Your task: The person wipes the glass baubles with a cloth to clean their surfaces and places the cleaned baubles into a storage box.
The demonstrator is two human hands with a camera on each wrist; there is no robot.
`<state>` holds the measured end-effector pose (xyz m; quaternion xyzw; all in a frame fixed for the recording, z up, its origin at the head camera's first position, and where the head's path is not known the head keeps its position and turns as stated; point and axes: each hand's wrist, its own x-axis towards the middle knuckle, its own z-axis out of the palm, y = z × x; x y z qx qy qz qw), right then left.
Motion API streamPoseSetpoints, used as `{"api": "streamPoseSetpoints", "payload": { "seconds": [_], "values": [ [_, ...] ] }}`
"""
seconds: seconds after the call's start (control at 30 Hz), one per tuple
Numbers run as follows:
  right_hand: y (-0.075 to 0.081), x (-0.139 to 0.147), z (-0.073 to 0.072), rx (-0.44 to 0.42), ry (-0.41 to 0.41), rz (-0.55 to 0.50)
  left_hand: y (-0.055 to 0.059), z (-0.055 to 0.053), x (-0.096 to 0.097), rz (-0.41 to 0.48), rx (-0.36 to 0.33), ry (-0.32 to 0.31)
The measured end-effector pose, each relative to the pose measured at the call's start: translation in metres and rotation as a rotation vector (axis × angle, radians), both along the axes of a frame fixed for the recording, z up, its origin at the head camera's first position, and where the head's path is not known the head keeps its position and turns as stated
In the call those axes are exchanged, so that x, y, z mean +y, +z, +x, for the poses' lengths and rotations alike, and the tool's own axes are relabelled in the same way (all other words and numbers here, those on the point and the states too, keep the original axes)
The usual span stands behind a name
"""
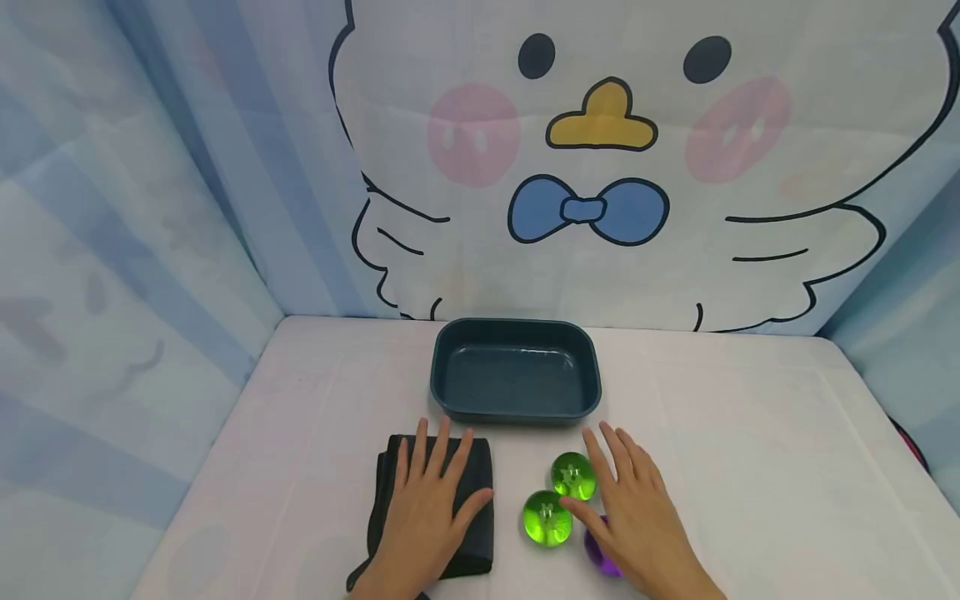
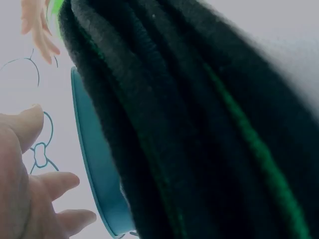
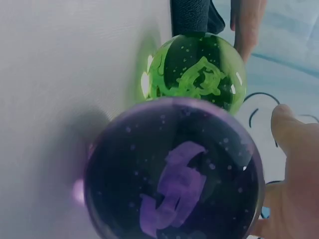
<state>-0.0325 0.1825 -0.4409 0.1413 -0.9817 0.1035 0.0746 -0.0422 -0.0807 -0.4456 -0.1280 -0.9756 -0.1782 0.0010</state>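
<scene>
My left hand (image 1: 426, 517), fingers spread, is over a folded black cloth (image 1: 474, 508). In the left wrist view the cloth's thick folds (image 2: 164, 99) fill the middle, with green showing between layers. To the right, my right hand (image 1: 637, 508) spreads its fingers above several clear balls. Two green balls (image 1: 547, 518) lie beside its thumb, and a purple ball (image 1: 597, 554) is partly hidden under the hand. The right wrist view shows the purple ball (image 3: 174, 174) close up, a pale figure inside, with a green ball (image 3: 199, 72) behind it. Neither hand grips anything.
A dark teal rectangular dish (image 1: 517, 417) stands near the back of the white table (image 1: 750, 467), just beyond the fingertips. Printed curtains (image 1: 585, 275) hang along the back and both sides.
</scene>
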Motion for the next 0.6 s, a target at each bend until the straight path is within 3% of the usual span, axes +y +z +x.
{"api": "streamPoseSetpoints", "payload": {
  "seconds": [0.2,0.6],
  "values": [
    [0.001,-0.006,-0.003,-0.037,0.019,-0.072,-0.001,0.0,0.002,0.003,0.0,-0.005],
    [0.004,-0.012,-0.01,-0.1,0.039,-0.054,-0.007,-0.001,0.011,-0.044,-0.045,0.004]
  ]
}}
